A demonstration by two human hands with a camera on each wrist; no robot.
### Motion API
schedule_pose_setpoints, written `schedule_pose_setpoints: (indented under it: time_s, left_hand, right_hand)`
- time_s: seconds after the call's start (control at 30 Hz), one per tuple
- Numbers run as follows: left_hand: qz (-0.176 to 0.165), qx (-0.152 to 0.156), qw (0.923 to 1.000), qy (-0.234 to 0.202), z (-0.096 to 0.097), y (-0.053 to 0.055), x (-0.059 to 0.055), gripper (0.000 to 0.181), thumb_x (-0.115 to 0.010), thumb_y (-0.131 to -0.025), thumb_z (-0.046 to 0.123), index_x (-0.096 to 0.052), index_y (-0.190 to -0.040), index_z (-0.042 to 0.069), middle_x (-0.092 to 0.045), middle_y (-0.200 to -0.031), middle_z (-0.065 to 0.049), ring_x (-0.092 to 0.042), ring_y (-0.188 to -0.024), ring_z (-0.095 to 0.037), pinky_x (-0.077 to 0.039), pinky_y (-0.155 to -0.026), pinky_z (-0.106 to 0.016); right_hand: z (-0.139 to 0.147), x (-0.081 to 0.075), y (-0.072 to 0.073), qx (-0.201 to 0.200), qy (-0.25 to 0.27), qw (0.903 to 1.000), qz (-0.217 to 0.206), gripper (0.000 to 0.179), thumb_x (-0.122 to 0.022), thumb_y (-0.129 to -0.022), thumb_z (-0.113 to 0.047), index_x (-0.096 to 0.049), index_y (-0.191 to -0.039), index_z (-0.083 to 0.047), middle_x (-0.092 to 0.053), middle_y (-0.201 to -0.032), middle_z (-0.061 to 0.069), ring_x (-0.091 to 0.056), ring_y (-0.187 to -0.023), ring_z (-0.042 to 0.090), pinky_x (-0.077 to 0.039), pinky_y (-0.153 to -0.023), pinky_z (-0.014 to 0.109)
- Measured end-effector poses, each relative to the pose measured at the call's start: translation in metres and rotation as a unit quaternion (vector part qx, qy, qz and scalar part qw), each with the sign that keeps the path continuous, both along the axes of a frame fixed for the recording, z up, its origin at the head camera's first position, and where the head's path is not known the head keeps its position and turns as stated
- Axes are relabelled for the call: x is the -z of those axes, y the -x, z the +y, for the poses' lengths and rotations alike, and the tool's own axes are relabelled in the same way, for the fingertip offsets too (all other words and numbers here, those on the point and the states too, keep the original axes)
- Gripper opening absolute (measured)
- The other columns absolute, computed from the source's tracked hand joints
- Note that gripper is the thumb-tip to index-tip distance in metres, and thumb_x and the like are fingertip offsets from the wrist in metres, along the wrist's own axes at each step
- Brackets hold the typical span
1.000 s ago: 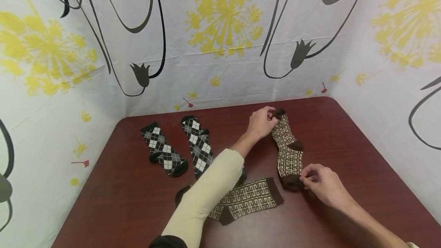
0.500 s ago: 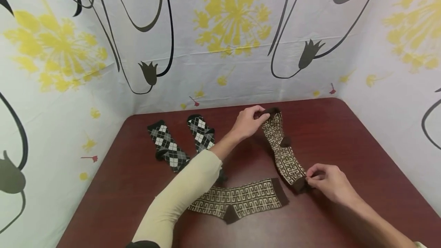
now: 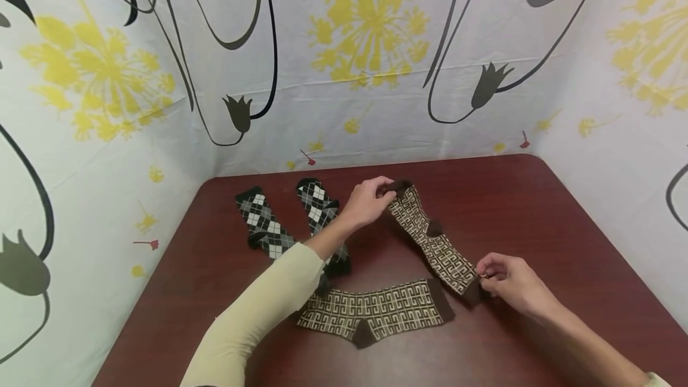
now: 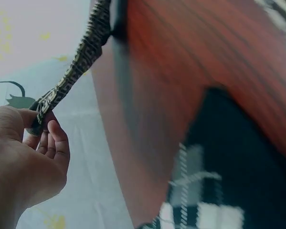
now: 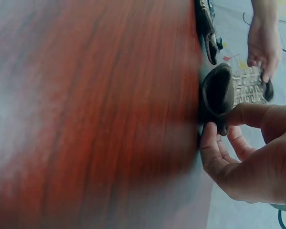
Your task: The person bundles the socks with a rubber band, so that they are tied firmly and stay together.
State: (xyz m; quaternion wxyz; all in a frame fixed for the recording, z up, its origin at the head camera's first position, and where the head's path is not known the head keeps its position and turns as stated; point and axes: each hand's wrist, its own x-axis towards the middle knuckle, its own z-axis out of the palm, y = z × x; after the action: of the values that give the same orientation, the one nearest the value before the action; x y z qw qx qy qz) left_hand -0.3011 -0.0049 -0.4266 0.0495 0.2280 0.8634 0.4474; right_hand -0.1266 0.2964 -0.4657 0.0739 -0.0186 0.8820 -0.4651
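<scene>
A brown and cream patterned sock (image 3: 430,237) stretches diagonally between my two hands, its dark heel patch partway along. My left hand (image 3: 368,202) pinches its far brown end, and the left wrist view shows the thumb and fingers closed on that tip. At the near end, my right hand (image 3: 510,279) pinches the edge of the brown band, whose dark hollow (image 5: 218,88) faces the right wrist camera. Another sock of the same pattern (image 3: 376,309) lies flat across the table in front, its left end partly covered by my left sleeve.
Two black, grey and white argyle socks, one at left (image 3: 263,220) and one beside it (image 3: 317,202), lie toward the back left. My left forearm crosses over them. Patterned cloth (image 3: 376,118) hangs behind the reddish wooden table (image 3: 500,196) and along its sides.
My left hand has swung the sock's far end leftward, so the sock now slants more. My right hand keeps its pinch on the near end. The head view has shifted slightly.
</scene>
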Motion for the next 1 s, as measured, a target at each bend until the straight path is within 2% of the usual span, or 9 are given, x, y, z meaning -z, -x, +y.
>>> schedule_pose_setpoints:
  time_s: [0.2,0.33,0.47,0.63,0.77,0.9,1.0]
  left_hand:
    - [0.004,-0.010,0.9995,0.030,-0.022,-0.005,0.011,0.030,-0.061,-0.110,0.022,-0.068,-0.138,0.013,-0.070,-0.097,0.000,-0.060,-0.072,-0.015,-0.045,-0.064,-0.030]
    - [-0.002,0.003,0.9997,0.024,-0.034,-0.010,0.017,0.026,-0.064,-0.110,0.026,-0.070,-0.130,0.012,-0.072,-0.096,-0.007,-0.070,-0.081,-0.025,-0.046,-0.067,-0.030]
    - [-0.021,0.004,0.9997,0.015,-0.045,-0.016,0.021,0.029,-0.064,-0.109,0.031,-0.070,-0.128,0.009,-0.074,-0.096,-0.015,-0.073,-0.087,-0.032,-0.046,-0.067,-0.031]
    - [-0.040,-0.006,0.9992,0.005,-0.057,-0.023,0.024,0.039,-0.064,-0.109,0.033,-0.064,-0.139,0.007,-0.075,-0.093,-0.018,-0.072,-0.084,-0.029,-0.049,-0.067,-0.029]
    - [-0.048,-0.008,0.9988,-0.001,-0.069,-0.028,0.029,0.036,-0.064,-0.109,0.029,-0.062,-0.140,0.011,-0.074,-0.085,-0.017,-0.071,-0.077,-0.024,-0.051,-0.064,-0.029]
    - [-0.024,-0.012,0.9991,0.033,-0.081,-0.033,0.034,0.028,-0.063,-0.109,0.025,-0.064,-0.133,0.011,-0.069,-0.074,-0.006,-0.066,-0.066,-0.017,-0.048,-0.060,-0.029]
    - [-0.002,-0.020,0.9960,0.087,-0.088,-0.038,0.036,0.026,-0.062,-0.107,0.025,-0.066,-0.129,0.011,-0.066,-0.080,0.001,-0.061,-0.064,-0.015,-0.046,-0.062,-0.032]
  right_hand:
    - [0.000,-0.001,0.003,0.001,-0.009,1.0000,-0.001,0.023,-0.067,-0.089,0.010,-0.068,-0.111,0.002,-0.067,-0.102,0.013,-0.066,-0.083,0.017,-0.057,-0.064,0.031]
    - [0.000,-0.001,0.005,0.008,-0.006,0.9999,-0.004,0.026,-0.065,-0.090,0.011,-0.068,-0.114,0.002,-0.068,-0.104,0.014,-0.067,-0.085,0.019,-0.057,-0.065,0.031]
    - [-0.002,-0.002,0.007,0.013,0.006,0.9999,-0.002,0.028,-0.064,-0.092,0.011,-0.065,-0.119,0.004,-0.069,-0.106,0.016,-0.068,-0.087,0.019,-0.057,-0.065,0.032]
    - [-0.002,-0.003,0.009,0.031,0.021,0.9993,0.004,0.036,-0.063,-0.094,0.010,-0.059,-0.129,0.006,-0.069,-0.108,0.016,-0.066,-0.087,0.014,-0.057,-0.064,0.032]
    - [-0.003,-0.002,0.011,0.047,0.042,0.9980,-0.001,0.037,-0.061,-0.099,0.008,-0.055,-0.135,0.009,-0.069,-0.110,0.018,-0.065,-0.084,0.013,-0.057,-0.064,0.033]
    - [-0.005,-0.001,0.011,0.051,0.059,0.9969,-0.006,0.033,-0.059,-0.103,0.005,-0.054,-0.135,0.012,-0.070,-0.108,0.017,-0.065,-0.079,0.016,-0.058,-0.065,0.033]
    - [-0.006,-0.001,0.012,0.054,0.066,0.9963,-0.011,0.030,-0.059,-0.104,0.005,-0.055,-0.133,0.013,-0.070,-0.104,0.015,-0.065,-0.076,0.017,-0.058,-0.065,0.033]
